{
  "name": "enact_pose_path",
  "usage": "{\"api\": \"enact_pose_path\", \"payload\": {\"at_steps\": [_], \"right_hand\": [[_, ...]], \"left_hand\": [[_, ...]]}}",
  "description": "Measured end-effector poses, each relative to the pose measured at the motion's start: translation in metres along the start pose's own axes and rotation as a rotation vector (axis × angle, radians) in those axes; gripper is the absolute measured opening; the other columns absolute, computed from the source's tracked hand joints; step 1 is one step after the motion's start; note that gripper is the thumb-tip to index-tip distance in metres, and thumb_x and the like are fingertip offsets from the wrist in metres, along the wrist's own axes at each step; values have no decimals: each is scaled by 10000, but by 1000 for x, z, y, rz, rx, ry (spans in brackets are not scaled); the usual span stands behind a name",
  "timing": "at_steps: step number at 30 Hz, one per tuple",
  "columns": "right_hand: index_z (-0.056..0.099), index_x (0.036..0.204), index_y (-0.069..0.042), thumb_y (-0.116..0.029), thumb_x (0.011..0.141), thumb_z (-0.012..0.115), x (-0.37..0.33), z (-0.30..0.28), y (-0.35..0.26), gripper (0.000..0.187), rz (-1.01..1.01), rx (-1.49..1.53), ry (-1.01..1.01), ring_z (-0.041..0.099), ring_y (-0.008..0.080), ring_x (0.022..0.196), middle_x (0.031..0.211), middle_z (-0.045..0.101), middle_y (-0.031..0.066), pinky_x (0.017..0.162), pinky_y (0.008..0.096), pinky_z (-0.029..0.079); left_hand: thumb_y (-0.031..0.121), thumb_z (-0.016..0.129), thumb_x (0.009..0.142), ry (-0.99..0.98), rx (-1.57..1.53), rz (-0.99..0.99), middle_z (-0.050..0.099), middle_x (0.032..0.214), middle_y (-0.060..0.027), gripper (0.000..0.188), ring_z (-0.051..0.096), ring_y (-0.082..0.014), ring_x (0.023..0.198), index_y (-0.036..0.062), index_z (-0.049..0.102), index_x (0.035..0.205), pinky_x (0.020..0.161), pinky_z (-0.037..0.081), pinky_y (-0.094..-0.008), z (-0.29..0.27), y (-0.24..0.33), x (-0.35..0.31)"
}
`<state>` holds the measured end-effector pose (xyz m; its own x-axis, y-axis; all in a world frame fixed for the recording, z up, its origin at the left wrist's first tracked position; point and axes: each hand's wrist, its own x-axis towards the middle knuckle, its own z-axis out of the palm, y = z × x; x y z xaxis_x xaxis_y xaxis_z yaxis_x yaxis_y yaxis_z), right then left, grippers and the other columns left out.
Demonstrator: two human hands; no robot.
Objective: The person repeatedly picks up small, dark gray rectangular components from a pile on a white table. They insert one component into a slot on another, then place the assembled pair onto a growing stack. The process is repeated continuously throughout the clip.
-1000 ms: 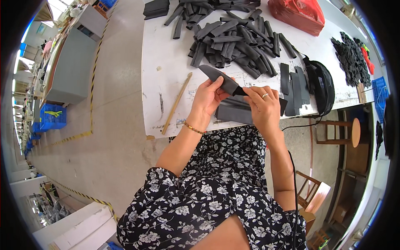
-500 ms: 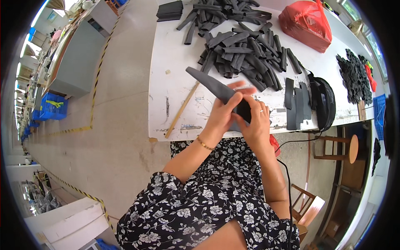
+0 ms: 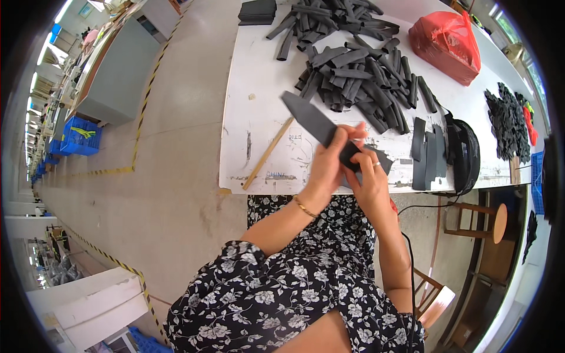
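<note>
Head view, watched from my remote seat: the white table (image 3: pixel 259 76) takes up the top centre, and the work is held above its near edge. Largest on it is the pile (image 3: pixel 353 73) of dark tubes, just beyond the hands, set there, I judge, to be reachable without crowding the fingers. The red bag (image 3: pixel 445 47) sits to its right. The heap (image 3: pixel 508 123) of dark scraps lies farther right, well apart, perhaps so that the two lots don't mix. I see the black bag (image 3: pixel 465 153) just beside the flat strips (image 3: pixel 431 156), which lie roughly side by side, probably for tidiness.

My left hand (image 3: pixel 325 170) is clamped on the middle of the dark piece (image 3: pixel 312 117), whose far end juts up and leftward, unsupported. My right hand (image 3: pixel 372 188) pinches its near end, fingertips bunched; what they do underneath is hidden from me. Two holds would stop a thin piece twisting, I think. The stick (image 3: pixel 268 154) lies left of the hands, clear of both; smallest is the ring (image 3: pixel 376 164) on a right finger
</note>
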<state>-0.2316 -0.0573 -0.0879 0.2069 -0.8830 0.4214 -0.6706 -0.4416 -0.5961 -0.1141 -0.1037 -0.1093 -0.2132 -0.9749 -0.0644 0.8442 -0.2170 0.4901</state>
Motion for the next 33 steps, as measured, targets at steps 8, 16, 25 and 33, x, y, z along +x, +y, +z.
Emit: {"api": "enact_pose_path", "payload": {"at_steps": [8,16,25,33], "right_hand": [[479,1041,7,-13,802,721,3,-10,3,341,30,3,-72,595,346,736,1004,569,185,642,418,496],[508,1036,16,55,812,670,3,-12,13,279,-120,14,-106,604,370,758,1051,585,207,655,430,505],[537,980,15,62,830,644,8,-3,10,190,-155,42,-83,619,377,794,1006,601,192,655,426,511],[541,969,17,68,839,626,14,-1,3,163,-175,58,-66,607,368,760,956,596,171,639,426,500]], "left_hand": [[257,555,997,19,-3,121,650,1040,-89,332,617,-216,1040,17,527,1225,958,504,-435,-5,27,7],[310,519,1010,41,-47,163,503,795,12,266,512,-135,763,50,555,1056,899,490,-374,6,5,2],[321,497,1019,24,-124,106,488,762,23,254,501,-127,737,73,556,1016,897,477,-351,-1,2,-4],[312,516,1014,36,-150,115,513,751,20,247,509,-126,723,69,560,1021,890,474,-339,-2,1,-6]]}}
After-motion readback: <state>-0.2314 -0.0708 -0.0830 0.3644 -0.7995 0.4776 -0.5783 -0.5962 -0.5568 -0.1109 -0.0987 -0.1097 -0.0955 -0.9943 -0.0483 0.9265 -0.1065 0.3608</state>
